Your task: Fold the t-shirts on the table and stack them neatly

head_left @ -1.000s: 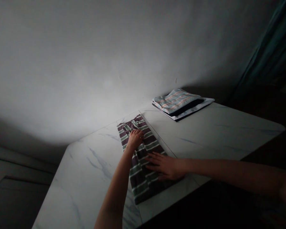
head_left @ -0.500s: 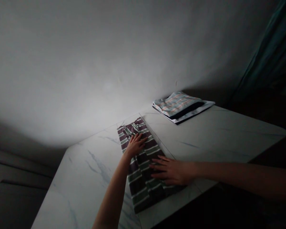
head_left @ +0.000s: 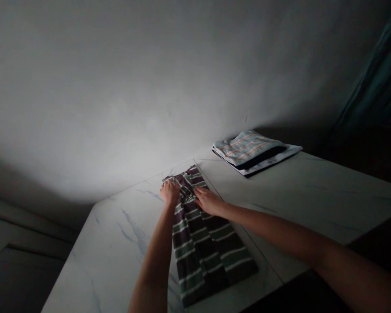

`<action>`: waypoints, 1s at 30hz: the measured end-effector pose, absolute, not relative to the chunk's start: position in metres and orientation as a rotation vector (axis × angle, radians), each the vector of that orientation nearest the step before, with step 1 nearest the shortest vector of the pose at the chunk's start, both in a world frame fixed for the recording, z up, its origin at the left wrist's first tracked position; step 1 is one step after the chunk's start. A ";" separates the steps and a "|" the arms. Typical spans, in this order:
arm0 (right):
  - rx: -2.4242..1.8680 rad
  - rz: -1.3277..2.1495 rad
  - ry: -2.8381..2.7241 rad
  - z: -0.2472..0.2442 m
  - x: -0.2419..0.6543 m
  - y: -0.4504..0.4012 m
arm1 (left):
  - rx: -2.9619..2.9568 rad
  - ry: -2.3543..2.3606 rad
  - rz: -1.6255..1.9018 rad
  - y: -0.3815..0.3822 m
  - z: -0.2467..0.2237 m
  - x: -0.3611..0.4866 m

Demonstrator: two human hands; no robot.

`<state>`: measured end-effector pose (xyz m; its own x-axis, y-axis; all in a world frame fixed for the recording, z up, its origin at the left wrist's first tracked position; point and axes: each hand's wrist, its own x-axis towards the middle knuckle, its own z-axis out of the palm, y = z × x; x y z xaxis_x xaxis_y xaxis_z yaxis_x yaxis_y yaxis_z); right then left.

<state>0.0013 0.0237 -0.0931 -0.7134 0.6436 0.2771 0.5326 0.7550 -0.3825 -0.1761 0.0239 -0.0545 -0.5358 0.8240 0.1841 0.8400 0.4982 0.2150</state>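
Note:
A folded striped shirt (head_left: 211, 243) in dark purple, green and white lies lengthwise on the table, its narrow end toward the wall. My left hand (head_left: 170, 191) is at the upper left edge of the shirt, fingers curled onto the cloth. Across from it, my right hand (head_left: 210, 201) grips the cloth at the right side of the same end, its fingertips partly lost in the folds. Between both hands the fabric is bunched, with a small pale patch of lettering or trim showing.
The white marble-patterned table (head_left: 127, 252) has a seam running beside the shirt. A stack of folded clothes (head_left: 250, 150), a plaid piece on top, lies at the back right by the grey wall (head_left: 143, 87). A teal curtain (head_left: 371, 87) hangs at the far right.
Both hands have moved up the shirt toward the wall end. My left hand has shifted to the left edge; my right hand has left the lower part. Their spread fingers have closed onto the cloth.

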 end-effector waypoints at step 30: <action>-0.997 0.309 -2.475 -0.150 -0.024 0.008 | -1.865 -2.730 -1.701 0.009 -0.099 -0.213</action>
